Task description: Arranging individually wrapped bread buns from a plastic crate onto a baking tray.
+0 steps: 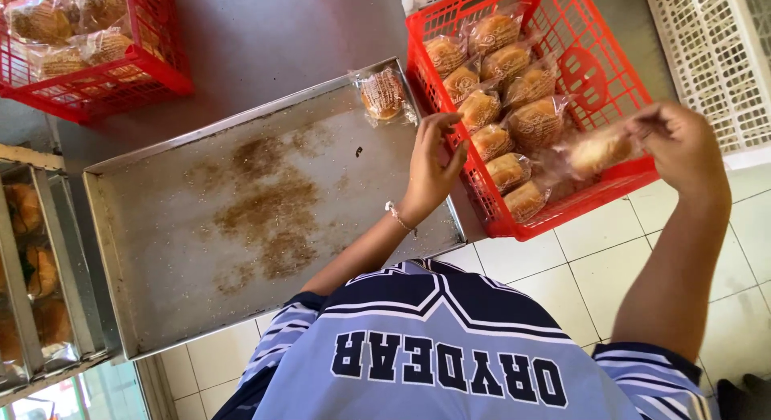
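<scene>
The right hand (679, 139) pinches a wrapped pastry (596, 152) over the red crate (618, 83) of packed pastries; the left hand (431, 167), loosely curled and empty, hovers between the crate rim and the nearly emptied metal tray (161, 259).

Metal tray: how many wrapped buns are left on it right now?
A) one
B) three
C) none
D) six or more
A: a single wrapped bun lies in the far corner of the metal tray; the rest holds only crumbs.
</scene>
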